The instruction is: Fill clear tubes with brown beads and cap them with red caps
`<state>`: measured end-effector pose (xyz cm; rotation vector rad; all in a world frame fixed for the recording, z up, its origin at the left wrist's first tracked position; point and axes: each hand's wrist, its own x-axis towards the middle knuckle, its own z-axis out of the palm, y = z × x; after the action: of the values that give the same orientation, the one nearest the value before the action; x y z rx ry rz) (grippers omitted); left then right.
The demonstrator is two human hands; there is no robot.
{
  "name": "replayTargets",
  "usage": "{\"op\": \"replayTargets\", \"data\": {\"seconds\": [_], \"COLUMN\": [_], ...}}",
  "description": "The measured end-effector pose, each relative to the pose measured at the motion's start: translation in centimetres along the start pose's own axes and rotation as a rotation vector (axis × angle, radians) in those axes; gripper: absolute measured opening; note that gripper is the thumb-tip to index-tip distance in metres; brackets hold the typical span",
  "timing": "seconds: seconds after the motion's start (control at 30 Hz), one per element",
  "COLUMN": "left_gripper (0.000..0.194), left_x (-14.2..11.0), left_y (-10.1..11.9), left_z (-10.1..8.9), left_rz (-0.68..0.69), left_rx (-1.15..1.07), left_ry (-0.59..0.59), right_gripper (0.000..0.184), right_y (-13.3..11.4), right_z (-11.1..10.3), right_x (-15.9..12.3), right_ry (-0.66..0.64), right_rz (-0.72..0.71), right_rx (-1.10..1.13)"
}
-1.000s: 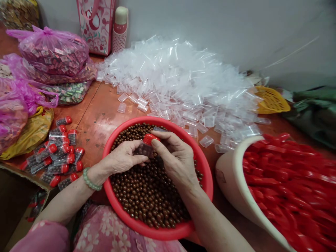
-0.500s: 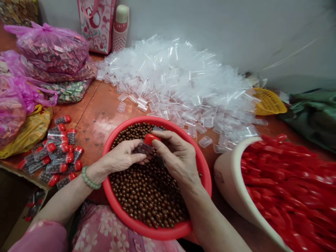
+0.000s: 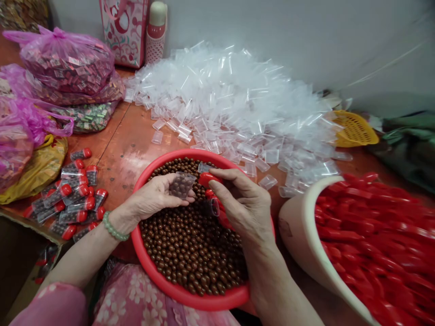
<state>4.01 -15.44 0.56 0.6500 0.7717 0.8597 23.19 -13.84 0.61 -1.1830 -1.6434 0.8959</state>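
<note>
My left hand [image 3: 152, 199], with a green bead bracelet at the wrist, pinches a small clear plastic container [image 3: 183, 184] with dark balls inside. Close to its right, my right hand [image 3: 246, 206] grips a red cap [image 3: 205, 179] between thumb and fingers, apart from the container. More red caps [image 3: 222, 216] and a clear container [image 3: 213, 207] show under the right palm; whether the hand holds them I cannot tell. Both hands are over a red basin [image 3: 190, 300] of glossy brown balls [image 3: 190, 258].
A heap of clear containers [image 3: 231, 99] spreads behind the basin. At right stands a cream bucket [image 3: 299, 217] of red caps [image 3: 380, 244]. Filled red-capped containers [image 3: 74, 194] lie at left, near pink bags [image 3: 71, 68]. A yellow basket [image 3: 356, 129] sits at the back right.
The red cap in my right hand has moved right, away from the container in my left hand. The container's end and the red caps under the right palm now show.
</note>
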Motion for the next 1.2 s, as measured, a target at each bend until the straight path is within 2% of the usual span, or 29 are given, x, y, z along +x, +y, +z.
{"op": "replayTargets", "data": {"seconds": [0.3, 0.4, 0.47, 0.7, 1.07, 1.2], "left_gripper": [0.045, 0.041, 0.035, 0.03, 0.019, 0.026], "left_x": [0.1, 0.1, 0.2, 0.3, 0.2, 0.0], "left_y": [0.1, 0.1, -0.1, -0.8, -0.2, -0.4], "left_z": [0.1, 0.0, -0.1, -0.1, 0.4, 0.4], "left_rz": [-0.004, 0.0, 0.029, 0.075, 0.104, 0.102], "left_rx": [-0.022, 0.012, 0.052, 0.158, 0.287, 0.288], "left_ry": [0.012, -0.018, -0.051, -0.093, -0.046, -0.022], "right_gripper": [0.018, 0.016, 0.017, 0.018, 0.014, 0.011], "right_y": [-0.6, -1.1, -1.4, -1.2, -0.8, -0.9], "right_z": [0.3, 0.9, 1.4, 2.7, 2.4, 2.4], "right_x": [0.4, 0.8, 0.9, 0.4, 0.4, 0.4], "right_ry": [0.05, 0.104, 0.09, -0.044, -0.069, -0.055], "right_rz": [0.03, 0.046, 0.037, -0.028, -0.065, -0.185], "right_rx": [0.134, 0.193, 0.196, 0.127, 0.108, -0.06]}}
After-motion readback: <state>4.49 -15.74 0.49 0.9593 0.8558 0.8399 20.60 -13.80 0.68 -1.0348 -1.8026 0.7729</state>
